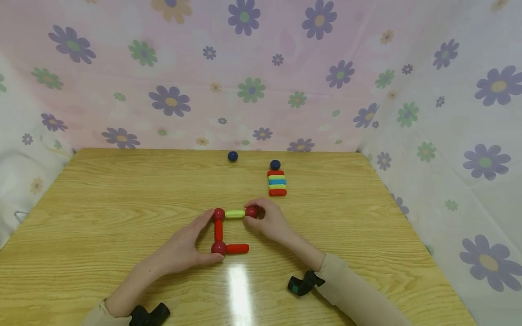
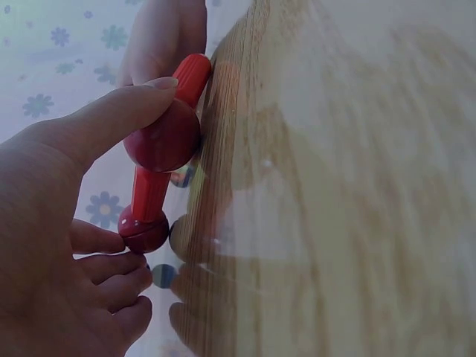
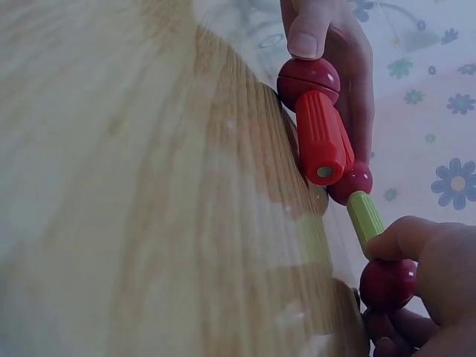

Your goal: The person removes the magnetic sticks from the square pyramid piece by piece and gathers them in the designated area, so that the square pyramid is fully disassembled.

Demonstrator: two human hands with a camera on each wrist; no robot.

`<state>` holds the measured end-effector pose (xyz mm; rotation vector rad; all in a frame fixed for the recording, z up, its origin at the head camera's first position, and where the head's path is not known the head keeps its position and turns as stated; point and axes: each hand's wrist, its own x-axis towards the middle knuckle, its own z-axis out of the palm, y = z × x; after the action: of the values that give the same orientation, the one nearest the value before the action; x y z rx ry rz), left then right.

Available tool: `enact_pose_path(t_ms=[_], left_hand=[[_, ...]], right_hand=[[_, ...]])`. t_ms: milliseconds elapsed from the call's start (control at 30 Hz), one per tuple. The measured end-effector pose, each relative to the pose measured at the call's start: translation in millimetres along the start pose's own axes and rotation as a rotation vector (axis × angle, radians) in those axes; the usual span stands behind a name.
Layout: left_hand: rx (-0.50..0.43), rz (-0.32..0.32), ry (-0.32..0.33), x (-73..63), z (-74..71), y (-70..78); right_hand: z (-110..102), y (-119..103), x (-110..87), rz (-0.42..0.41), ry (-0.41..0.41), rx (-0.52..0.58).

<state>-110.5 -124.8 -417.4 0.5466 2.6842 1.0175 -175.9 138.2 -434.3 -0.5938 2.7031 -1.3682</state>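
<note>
A three-sided magnetic-stick shape lies on the table. A red stick [image 1: 218, 231] joins an upper red ball [image 1: 219, 214] to a lower red ball [image 1: 219, 248]. From the lower ball a second red stick [image 1: 237, 248] points right, its free end showing a metal tip in the right wrist view. A yellow-green stick [image 1: 234, 214] runs from the upper ball to a third red ball [image 1: 251, 212]. My left hand [image 1: 179, 249] spans the left side, thumb against the lower ball and fingertips at the upper one. With thumb and fingers, my right hand [image 1: 272, 222] pinches the third ball.
Behind my right hand, several red, yellow-green and blue sticks [image 1: 277, 182] lie side by side. One dark blue ball [image 1: 275, 165] sits just behind them, another [image 1: 233, 156] near the wooden table's [image 1: 122, 194] back edge. Flowered cloth [image 1: 277, 104] hangs behind and at the sides.
</note>
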Motion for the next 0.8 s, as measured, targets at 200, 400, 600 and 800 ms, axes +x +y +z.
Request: enact_pose_path(t_ms=[200,400,600,800], left_hand=[[-0.001,-0.006,-0.002,0.1,-0.3,0.5],[0.0,-0.007,-0.005,-0.3,-0.8,0.8],[0.009,0.0,0.0,-0.1,-0.9,0.5],[0.006,0.01,0.005,0.0,-0.6,0.0]], right_hand=[[2.4,2.6,0.5,-0.042,0.017,-0.035],[3.1,0.9,-0.3,-0.041,0.03,-0.033],[4.4,0.7,-0.3,-0.018,0.056,-0.01],[5.6,1.2,0.1,-0.017,0.066,0.037]])
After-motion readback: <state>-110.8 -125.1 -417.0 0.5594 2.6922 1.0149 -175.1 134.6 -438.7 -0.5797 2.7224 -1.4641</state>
